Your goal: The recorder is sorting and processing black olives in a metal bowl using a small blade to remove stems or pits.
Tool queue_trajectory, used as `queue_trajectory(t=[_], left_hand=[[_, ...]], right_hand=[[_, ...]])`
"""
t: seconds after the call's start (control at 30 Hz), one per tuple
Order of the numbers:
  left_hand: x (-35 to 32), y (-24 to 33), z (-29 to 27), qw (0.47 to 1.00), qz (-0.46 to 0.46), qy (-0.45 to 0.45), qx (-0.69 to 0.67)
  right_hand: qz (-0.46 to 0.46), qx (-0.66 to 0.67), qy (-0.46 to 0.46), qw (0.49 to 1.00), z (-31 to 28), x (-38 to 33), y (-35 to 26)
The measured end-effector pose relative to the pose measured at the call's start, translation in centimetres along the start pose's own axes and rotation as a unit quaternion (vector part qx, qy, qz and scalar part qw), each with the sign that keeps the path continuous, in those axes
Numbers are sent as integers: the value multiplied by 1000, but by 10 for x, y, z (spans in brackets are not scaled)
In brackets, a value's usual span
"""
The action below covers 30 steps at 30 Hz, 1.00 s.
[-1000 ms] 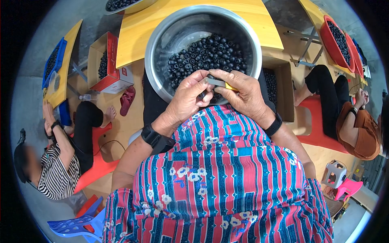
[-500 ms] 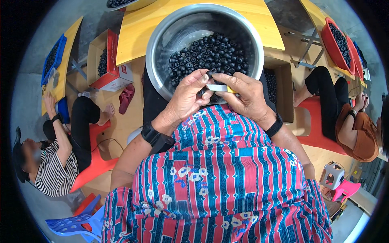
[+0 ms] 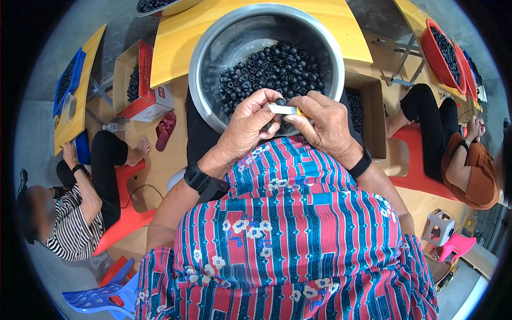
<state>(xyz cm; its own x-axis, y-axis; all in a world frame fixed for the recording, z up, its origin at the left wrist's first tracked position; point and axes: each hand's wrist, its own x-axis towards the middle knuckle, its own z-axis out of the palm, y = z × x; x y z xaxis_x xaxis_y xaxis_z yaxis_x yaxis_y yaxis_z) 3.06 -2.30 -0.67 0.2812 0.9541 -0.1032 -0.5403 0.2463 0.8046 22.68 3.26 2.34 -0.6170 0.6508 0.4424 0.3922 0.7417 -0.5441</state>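
Note:
My left hand [image 3: 246, 118] is closed, pinching a small round black piece [image 3: 280, 101] at its fingertips. Another dark piece shows partly under its curled fingers. A small knife [image 3: 282, 109] with a flat pale blade and a yellow handle is gripped in my right hand [image 3: 328, 124]. Its blade lies beside the pinched piece, close to my left thumb; whether the edge touches the piece I cannot tell. Both hands are over the near rim of a large metal bowl [image 3: 197, 69]. Inside it lie many round black pieces [image 3: 277, 69], several showing a ring-shaped opening.
A yellow table [image 3: 173, 50] stands behind the bowl. Cardboard boxes with black pieces flank it: a red-and-white box [image 3: 145, 80] left, a brown box [image 3: 376, 117] right. Seated people are at both sides, near a blue tray [image 3: 80, 64] and a red basin [image 3: 432, 56].
The black piece now stands out above the blade at my left fingertips. The blade has shifted slightly left and up. The person at left has lowered a hand from the table top.

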Motion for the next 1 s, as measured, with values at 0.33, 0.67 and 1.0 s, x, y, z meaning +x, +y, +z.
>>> queue_trajectory(t=[0.33, 0.67, 1.0], left_hand=[[1, -2, -3, 1000, 6, -23, 7], [-2, -2, -4, 999, 6, -33, -2], [16, 58, 22, 983, -139, -116, -4]], right_hand=[[6, -6, 4, 1000, 0, -2, 1], [133, 27, 50, 990, 8, -1, 7], [210, -22, -48, 976, 14, 1, 8]])
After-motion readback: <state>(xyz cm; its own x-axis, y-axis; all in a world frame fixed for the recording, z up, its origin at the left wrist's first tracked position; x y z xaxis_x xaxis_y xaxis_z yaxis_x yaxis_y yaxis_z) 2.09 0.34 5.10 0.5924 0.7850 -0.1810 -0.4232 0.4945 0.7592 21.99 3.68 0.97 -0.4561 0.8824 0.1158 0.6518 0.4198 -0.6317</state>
